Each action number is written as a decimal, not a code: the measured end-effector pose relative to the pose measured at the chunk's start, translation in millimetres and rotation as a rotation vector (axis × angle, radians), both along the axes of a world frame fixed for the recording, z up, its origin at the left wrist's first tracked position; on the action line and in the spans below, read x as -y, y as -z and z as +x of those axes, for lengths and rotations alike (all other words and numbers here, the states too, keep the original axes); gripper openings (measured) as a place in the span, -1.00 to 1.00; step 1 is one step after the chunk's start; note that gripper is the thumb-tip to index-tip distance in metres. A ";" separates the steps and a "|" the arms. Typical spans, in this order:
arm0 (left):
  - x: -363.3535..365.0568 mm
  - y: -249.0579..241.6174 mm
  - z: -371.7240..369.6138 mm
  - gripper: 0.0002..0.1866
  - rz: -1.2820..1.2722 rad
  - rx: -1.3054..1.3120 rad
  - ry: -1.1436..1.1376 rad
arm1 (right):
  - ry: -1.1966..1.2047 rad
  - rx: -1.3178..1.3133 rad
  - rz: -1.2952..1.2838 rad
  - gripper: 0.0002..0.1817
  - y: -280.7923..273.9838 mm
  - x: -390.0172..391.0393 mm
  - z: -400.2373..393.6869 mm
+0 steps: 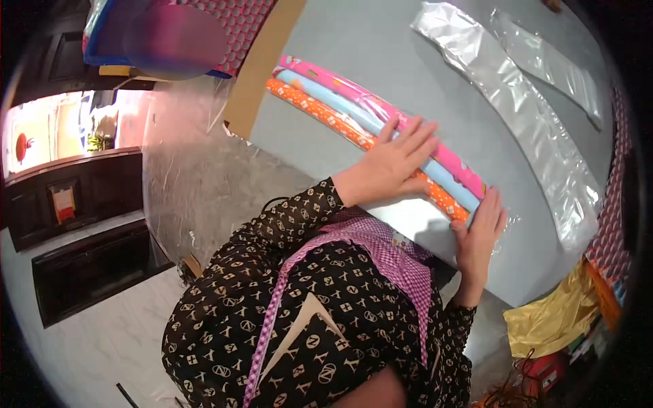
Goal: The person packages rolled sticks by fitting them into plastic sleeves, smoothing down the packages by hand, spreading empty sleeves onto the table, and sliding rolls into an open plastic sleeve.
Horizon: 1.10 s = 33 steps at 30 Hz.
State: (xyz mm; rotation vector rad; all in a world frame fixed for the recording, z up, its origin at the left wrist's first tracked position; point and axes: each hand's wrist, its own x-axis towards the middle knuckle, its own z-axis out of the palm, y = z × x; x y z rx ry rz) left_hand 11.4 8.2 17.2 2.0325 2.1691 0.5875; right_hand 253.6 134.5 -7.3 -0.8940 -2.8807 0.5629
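Note:
Three slim patterned rolls lie side by side on the grey tabletop, slanting down to the right: a pink roll (457, 174), a light blue roll (333, 88) and an orange roll (317, 112) with white marks. Shiny clear plastic shows over them and past their right end. My left hand (394, 163) rests flat across the middle of the rolls, fingers spread. At their right end is my right hand (481, 231), its fingers stretched out and its thumb apart, touching the ends. Whether it pinches any plastic there is hidden.
A long clear plastic sleeve (513, 112) and a shorter one (551, 61) lie on the grey table (360, 34) at the right. Brown cardboard (262, 75) lines its left edge. Gold foil (551, 313) hangs near the lower right corner. A blue tray (102, 41) stands at upper left.

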 end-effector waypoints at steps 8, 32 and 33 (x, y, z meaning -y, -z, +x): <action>63.5 1.5 -135.5 -0.44 0.353 0.165 -0.628 | 0.022 -0.024 -0.035 0.13 2.5 0.1 1.8; 123.4 1.2 -186.0 -0.63 0.128 0.403 -1.100 | 0.003 0.011 -0.015 0.14 5.8 -10.9 8.1; 122.3 0.6 -190.1 -0.62 0.072 0.311 -1.072 | 0.003 0.013 -0.015 0.16 6.6 -10.7 8.8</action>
